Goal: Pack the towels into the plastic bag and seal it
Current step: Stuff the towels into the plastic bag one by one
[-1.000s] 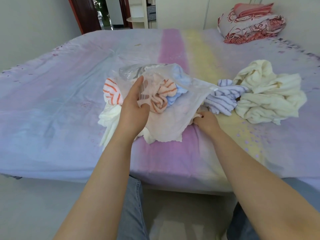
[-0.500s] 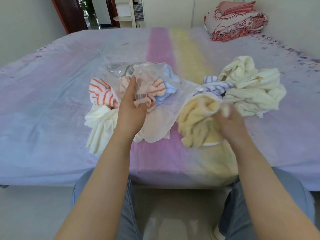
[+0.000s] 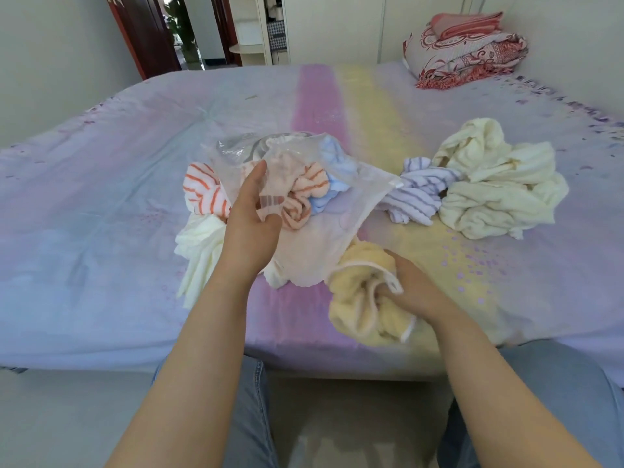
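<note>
The left hand (image 3: 251, 228) pinches the near edge of the plastic bag (image 3: 324, 231), thumb on top of the film, and holds it raised off the bed (image 3: 101, 231). Inside the bag are an orange-striped towel (image 3: 300, 197) and a pale blue towel (image 3: 332, 177); more cloth may sit deeper in, but the crinkled film hides it.

The right hand (image 3: 410, 292) has its grip closed round a bunched yellow towel (image 3: 363, 298), just right of the bag and nearer the person, low against the bed.

Loose towels lie around the bag: another orange-striped one (image 3: 202, 192) and a cream towel (image 3: 199, 255) to its left, a purple-striped towel (image 3: 418, 194) touching its right corner, and a cream heap (image 3: 496, 190) beyond that.

The step in hand looks like feeding the yellow towel in. To do it well:
- Lift the left hand's edge higher so the mouth gapes toward the yellow towel.
- Keep the towel squeezed small and lead with the bunched end, not a trailing hem.
- Push it deep against the towels already inside, leaving slack film at the mouth for sealing.
- Keep cloth off the closing strip.
</note>
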`<state>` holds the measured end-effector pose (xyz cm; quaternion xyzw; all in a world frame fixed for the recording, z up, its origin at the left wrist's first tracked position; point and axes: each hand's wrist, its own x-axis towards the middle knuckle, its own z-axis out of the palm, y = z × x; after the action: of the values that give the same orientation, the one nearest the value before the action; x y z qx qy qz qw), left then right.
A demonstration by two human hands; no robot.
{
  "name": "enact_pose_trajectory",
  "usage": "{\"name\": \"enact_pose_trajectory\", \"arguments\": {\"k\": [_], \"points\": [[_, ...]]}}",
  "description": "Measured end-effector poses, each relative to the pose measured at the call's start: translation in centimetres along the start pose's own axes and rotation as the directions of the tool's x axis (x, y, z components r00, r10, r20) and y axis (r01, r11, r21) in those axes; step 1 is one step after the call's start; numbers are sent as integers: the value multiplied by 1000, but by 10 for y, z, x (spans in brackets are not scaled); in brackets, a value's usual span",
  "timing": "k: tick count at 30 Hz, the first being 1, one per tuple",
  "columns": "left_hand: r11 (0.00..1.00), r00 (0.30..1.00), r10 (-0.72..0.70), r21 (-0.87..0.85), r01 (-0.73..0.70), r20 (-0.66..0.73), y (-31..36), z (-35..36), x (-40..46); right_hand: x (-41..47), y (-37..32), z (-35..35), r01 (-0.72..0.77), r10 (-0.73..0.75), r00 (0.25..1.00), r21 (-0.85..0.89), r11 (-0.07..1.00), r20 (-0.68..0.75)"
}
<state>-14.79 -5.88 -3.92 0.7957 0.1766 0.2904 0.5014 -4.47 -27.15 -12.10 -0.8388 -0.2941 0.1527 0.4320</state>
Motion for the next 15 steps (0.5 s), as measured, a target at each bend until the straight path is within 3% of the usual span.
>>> {"name": "enact_pose_trajectory", "arguments": {"k": [3,8,10,12,15], "points": [[1000,1000,-8,8,8,-2,1,-3,0,-34,-36,-24,83,-84,995,7,996,54],[999,999,-41,4,41,28,4,-4,1,-3,-89,-17,277,-279,959,-48,960,-44],[999,998,-49,-19,50,24,7,-3,0,29,-89,7,166,-173,984,-150,975,-36],[998,999,-49,-26,50,12,11,-3,-2,59,-82,32,-55,31,990,-175,983,-136],[999,999,-37,-33,37,1,12,-1,-4,76,-76,63,-152,240,932,307,939,-271]]}}
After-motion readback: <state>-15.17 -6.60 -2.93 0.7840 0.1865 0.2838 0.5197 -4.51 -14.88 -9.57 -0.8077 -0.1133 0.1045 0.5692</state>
